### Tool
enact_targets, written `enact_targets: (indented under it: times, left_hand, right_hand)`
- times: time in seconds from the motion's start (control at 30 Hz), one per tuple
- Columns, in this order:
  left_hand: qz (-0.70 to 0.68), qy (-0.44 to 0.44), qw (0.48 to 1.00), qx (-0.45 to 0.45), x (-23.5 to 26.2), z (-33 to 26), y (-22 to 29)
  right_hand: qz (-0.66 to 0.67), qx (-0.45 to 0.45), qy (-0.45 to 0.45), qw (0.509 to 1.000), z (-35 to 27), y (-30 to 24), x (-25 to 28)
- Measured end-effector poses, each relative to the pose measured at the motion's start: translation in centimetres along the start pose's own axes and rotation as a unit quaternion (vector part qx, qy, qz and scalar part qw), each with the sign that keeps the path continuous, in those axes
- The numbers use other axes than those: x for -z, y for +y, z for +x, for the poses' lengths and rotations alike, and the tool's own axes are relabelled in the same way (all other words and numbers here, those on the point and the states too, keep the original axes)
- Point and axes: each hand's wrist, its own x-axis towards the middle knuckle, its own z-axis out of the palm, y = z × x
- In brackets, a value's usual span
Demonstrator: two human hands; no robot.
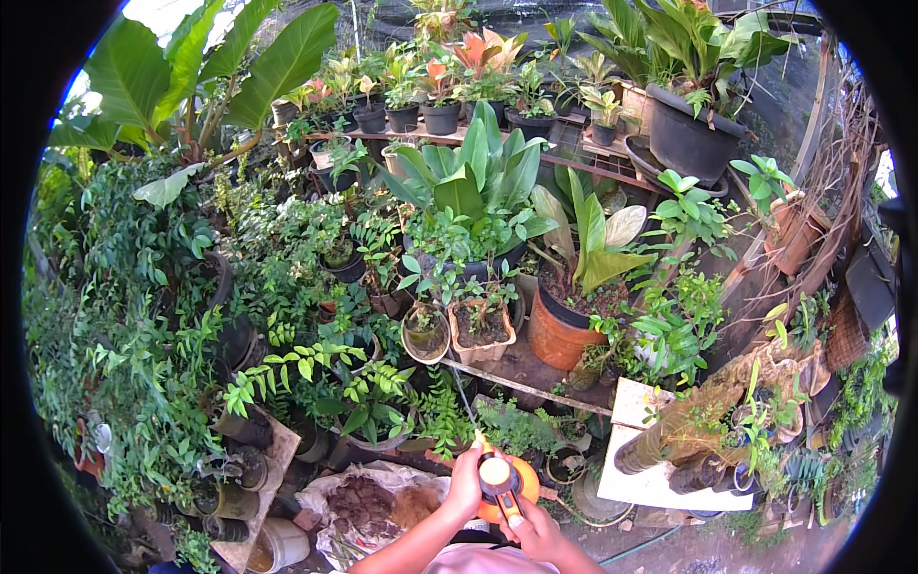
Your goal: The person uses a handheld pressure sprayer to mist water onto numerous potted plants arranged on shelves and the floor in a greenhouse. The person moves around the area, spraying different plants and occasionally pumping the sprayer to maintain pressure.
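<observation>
At the bottom centre my left hand (465,483) and my right hand (537,532) both grip an orange spray bottle (507,483) with a pale round cap. The left hand wraps its left side and the right hand holds it from below. A thin wand (463,400) runs up from the bottle toward the potted plants. Just beyond its tip stand a square tan pot (481,330) and a small round pot (426,335), each holding a small green plant.
Dense potted plants fill a wooden shelf (521,383) ahead, among them an orange clay pot (559,335) and a big black pot (688,139). A white sack of brown soil (368,502) lies at my lower left. A white board (650,478) lies right.
</observation>
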Motion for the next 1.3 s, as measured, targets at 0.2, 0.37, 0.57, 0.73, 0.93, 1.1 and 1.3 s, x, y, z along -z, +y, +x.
enact_targets:
  times: [0.2,0.37,0.57,0.73,0.93,1.1,1.3]
  left_hand:
    - [-0.009,0.007,1.000,-0.003,1.1,-0.2,-1.3]
    - [-0.003,0.000,1.000,0.009,1.5,0.1,-1.4]
    - [-0.018,-0.017,0.999,0.039,1.8,0.5,-1.7]
    - [0.006,0.008,0.999,0.043,1.9,-0.2,-2.2]
    - [0.012,-0.004,0.999,0.042,2.0,-0.5,-2.4]
    - [0.004,-0.016,0.999,0.042,2.2,-0.5,-2.6]
    - [0.019,0.003,0.999,0.037,2.2,-1.0,-3.2]
  right_hand:
    - [-0.043,-0.001,0.006,0.999,-0.4,0.9,-0.1]
    - [-0.053,-0.035,0.012,0.998,-0.3,0.8,0.0]
    - [-0.052,-0.061,0.001,0.997,-0.4,0.7,-0.1]
    - [-0.041,-0.058,-0.004,0.997,-0.9,0.8,-0.1]
    - [-0.032,-0.026,0.011,0.999,-1.1,0.7,-0.5]
    - [-0.044,-0.058,-0.001,0.997,-1.5,0.6,-0.1]
    - [-0.047,-0.052,-0.010,0.997,-1.9,0.7,0.0]
